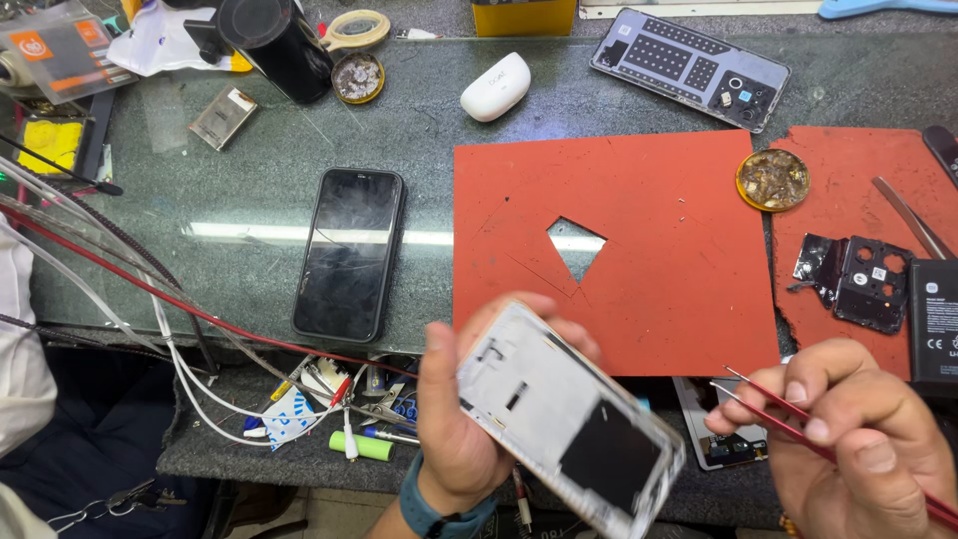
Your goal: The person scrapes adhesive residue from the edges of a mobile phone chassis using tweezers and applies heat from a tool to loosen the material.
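Observation:
My left hand [461,419] grips a white phone frame [569,419], held tilted near the front edge of the bench, with a black patch on its inner side. My right hand [863,439] pinches red tweezers [768,399] whose tips point left toward the frame, a short gap away. A blue band sits on my left wrist.
A black phone [349,252] lies on the glass top. A red mat [639,250] with a cut-out hole lies beside it. A black camera bracket [863,279], a battery [933,319], a small yellow dish [772,180], an opened phone [691,68], a white case [495,86] and cables [150,299] surround them.

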